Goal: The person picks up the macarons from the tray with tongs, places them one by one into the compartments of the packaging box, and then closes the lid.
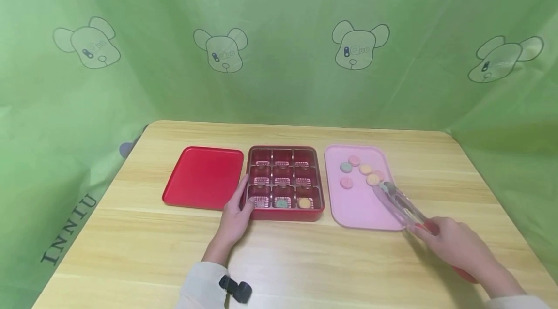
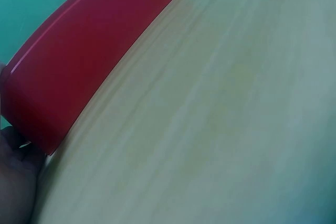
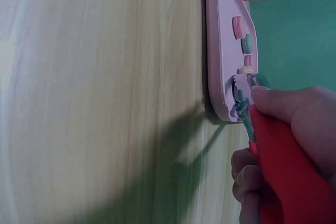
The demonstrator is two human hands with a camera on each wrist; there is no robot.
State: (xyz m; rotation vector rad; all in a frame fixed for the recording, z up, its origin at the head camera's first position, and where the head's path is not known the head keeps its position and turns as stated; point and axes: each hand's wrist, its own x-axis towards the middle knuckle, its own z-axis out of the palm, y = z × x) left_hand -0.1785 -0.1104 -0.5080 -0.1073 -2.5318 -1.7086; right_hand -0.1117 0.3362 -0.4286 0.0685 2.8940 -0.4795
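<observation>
My left hand (image 1: 235, 219) grips the front left corner of a red box (image 1: 285, 214), thumb at the rim and fingers along its side. Inside the box is a clear nine-part insert; a green macaron (image 1: 281, 203) lies in the front middle compartment and a yellow macaron (image 1: 304, 203) in the front right one. My right hand (image 1: 455, 243) holds tongs (image 1: 410, 209) with red handles. Their tips are over the right side of a pink tray (image 1: 355, 214), beside a yellow macaron (image 1: 372, 180). I cannot tell whether the tips hold anything.
Several more macarons lie on the tray, among them a pink one (image 1: 346, 183) and a green one (image 1: 346, 167). Left of the box lies a flat red lid (image 1: 205, 176). A green curtain (image 1: 287, 91) borders the back and sides of the wooden table (image 1: 305, 265).
</observation>
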